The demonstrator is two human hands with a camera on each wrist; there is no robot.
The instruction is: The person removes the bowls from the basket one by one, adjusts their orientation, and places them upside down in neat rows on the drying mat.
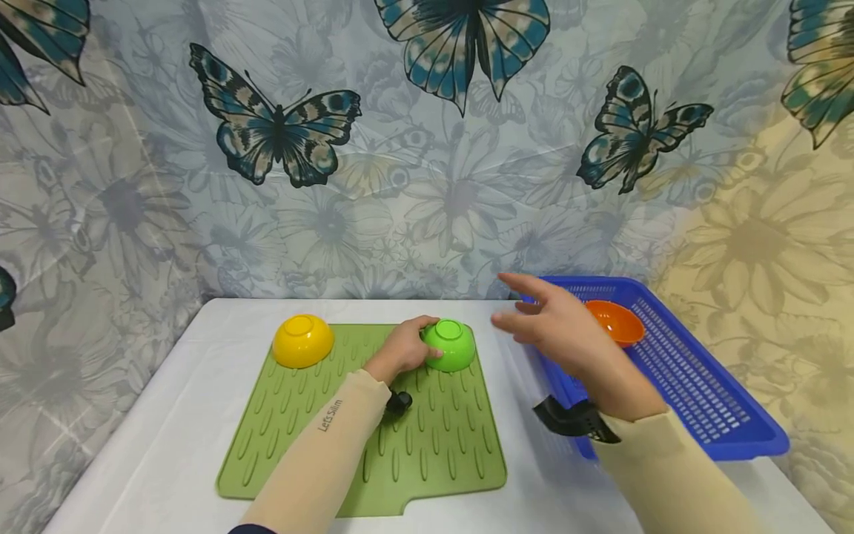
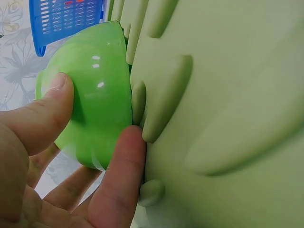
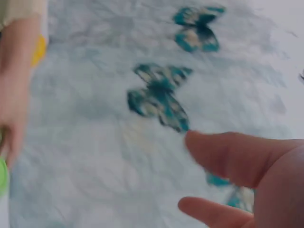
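A green bowl point(image 1: 451, 347) lies upside down at the far right corner of the green mat point(image 1: 400, 475). My left hand point(image 1: 403, 347) grips its left side; in the left wrist view the thumb point(image 2: 59, 92) presses on the bowl's wall and a finger point(image 2: 124, 171) lies along the rim, close against the mat. My right hand point(image 1: 557, 319) is raised near the left edge of the blue basket point(image 1: 694, 334), fingers spread and holding nothing. Inside that basket sits an orange bowl point(image 1: 617, 324), partly hidden behind the right hand.
Upside down at the mat's far left corner is a yellow bowl point(image 1: 303, 341). Mat and basket both stand on a white table point(image 1: 167, 371). Behind the table hangs a cloth point(image 1: 427, 222) printed with butterflies and flowers.
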